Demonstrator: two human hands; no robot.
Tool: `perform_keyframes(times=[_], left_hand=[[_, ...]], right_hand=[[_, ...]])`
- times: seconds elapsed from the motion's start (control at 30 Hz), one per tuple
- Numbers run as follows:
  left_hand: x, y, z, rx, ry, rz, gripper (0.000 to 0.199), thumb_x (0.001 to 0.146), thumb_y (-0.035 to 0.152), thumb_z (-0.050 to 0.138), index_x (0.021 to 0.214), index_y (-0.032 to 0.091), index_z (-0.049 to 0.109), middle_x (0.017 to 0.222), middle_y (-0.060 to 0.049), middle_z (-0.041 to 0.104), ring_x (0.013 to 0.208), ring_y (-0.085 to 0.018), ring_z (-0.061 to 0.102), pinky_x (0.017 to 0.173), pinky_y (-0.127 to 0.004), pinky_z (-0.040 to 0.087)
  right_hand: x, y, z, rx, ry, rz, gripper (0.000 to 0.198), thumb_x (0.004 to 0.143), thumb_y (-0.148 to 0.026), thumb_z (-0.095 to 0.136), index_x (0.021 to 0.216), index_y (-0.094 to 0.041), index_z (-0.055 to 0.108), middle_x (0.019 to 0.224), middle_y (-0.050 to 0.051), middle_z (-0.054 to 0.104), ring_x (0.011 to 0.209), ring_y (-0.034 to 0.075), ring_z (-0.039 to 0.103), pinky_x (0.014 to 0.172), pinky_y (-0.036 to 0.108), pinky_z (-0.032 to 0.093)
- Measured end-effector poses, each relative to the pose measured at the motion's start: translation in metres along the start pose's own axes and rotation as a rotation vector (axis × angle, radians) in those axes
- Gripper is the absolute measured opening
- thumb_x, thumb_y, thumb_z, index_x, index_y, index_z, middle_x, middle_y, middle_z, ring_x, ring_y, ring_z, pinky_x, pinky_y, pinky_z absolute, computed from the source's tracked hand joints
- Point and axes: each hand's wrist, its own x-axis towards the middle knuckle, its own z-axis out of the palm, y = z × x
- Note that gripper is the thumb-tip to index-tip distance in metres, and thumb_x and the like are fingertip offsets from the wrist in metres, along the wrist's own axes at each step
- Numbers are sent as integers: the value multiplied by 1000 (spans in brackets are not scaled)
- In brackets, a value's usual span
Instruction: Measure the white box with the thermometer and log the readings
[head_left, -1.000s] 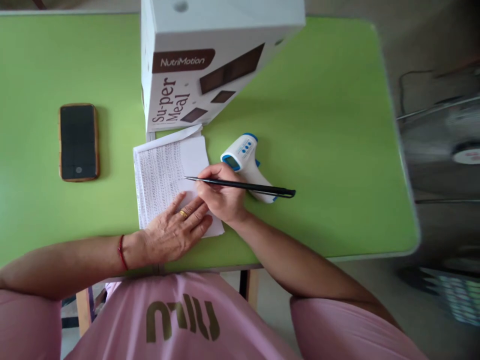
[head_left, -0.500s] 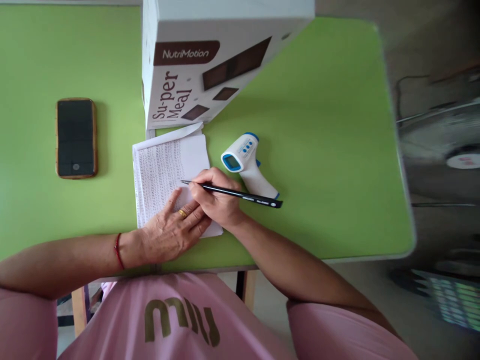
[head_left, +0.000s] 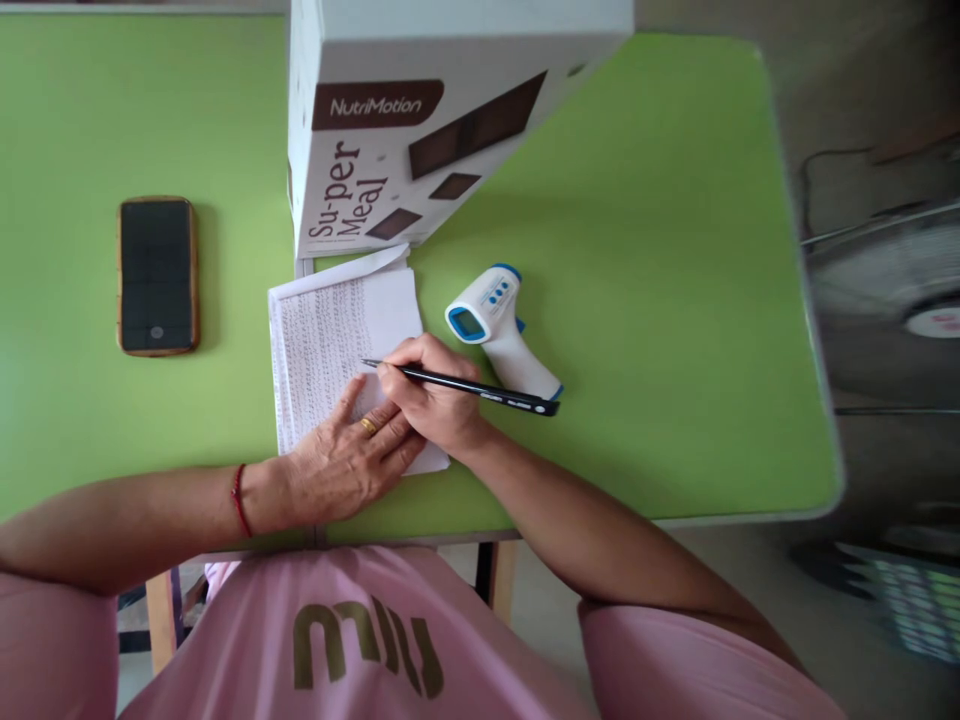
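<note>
A black pen point(head_left: 480, 388) is gripped in my right hand point(head_left: 435, 395), its tip on or just above the paper. Beneath it lies a notepad point(head_left: 322, 330) with a folded-over top sheet; dense rows of small handwriting fill its left part, while the right part is bare. My left hand point(head_left: 352, 455) rests flat on the lower part of the pad, fingers spread, a gold ring on one finger. Just beyond my right hand lies a white and blue infrared thermometer point(head_left: 499, 320), its handle partly behind the hand and pen.
A tall white carton point(head_left: 420, 110) printed "NutriMotion Su-per Meal" stands behind the pad. To the left, a phone point(head_left: 157, 275) in a brown case lies on the green table point(head_left: 675, 300). Beyond the table's right edge is a fan point(head_left: 900, 280).
The whole view has shifted slightly, moving things a little to the right. The pen's rear end has swung slightly in my right hand; my left hand stays on the pad.
</note>
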Motion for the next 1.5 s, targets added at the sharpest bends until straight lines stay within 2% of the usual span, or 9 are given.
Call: perform_keyframes(times=[0.3,1.0,1.5], left_hand=[[-1,-1,2,-3,-35,13,39,98,23,39,132,11,55,134,-14,58,128,-32,49,108,-65,33],[0,-2,1,-12,10,8,38,97,22,39,128,11,57,131,-13,60,126,-31,50,107,-64,36],[1,-2,-2,-4,-36,15,39,98,24,40,131,10,56,135,-15,58,130,-33,47,107,-65,35]], right_hand=[[1,0,0,4,-15,7,14,87,-22,57,75,-22,50,59,-5,57,51,10,52,51,22,46],[0,0,-1,3,-12,21,15,86,-19,57,75,-23,49,58,-7,55,51,9,51,52,21,44],[0,-1,-3,-7,0,37,16,87,-23,56,73,-23,48,56,-6,54,50,10,49,50,24,43]])
